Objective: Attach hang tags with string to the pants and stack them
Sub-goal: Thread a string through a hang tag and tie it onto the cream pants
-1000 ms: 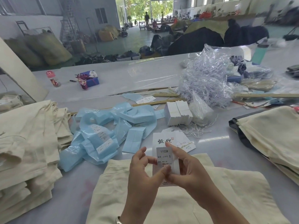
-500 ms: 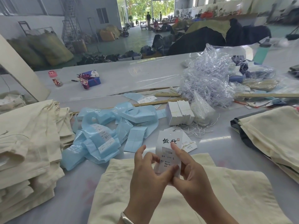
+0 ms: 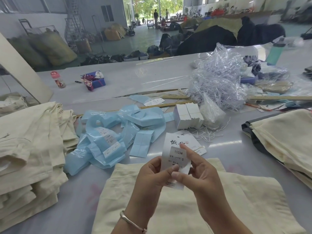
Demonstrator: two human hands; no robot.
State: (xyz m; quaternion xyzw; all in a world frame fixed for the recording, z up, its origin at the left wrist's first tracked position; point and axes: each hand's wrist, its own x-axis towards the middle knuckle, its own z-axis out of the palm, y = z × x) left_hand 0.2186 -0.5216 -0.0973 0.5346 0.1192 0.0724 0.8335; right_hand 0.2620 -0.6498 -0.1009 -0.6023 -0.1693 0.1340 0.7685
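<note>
the left hand (image 3: pixel 152 174) and the right hand (image 3: pixel 195 173) both pinch the hang tag (image 3: pixel 176 157) between thumb and curled fingers, holding it upright above the cream pants (image 3: pixel 244 200) spread at six o'clock on the table (image 3: pixel 76 208). the right forefinger lies straight up the tag's face. a second printed card seems to sit behind the front one; if the pinch loosens they could slide apart or fall onto the cloth, and then the string might catch only one. the loose strings (image 3: pixel 209 134) lie at one o'clock from the tag, near the white tag blocks (image 3: pixel 189 118), and tangled together, so one pull could drag several. no string shows in either hand. the tag's lower edge and any punched hole are hidden by fingers. the stack of pants (image 3: pixel 28 149) at nine o'clock is cut off at the frame's edge.
</note>
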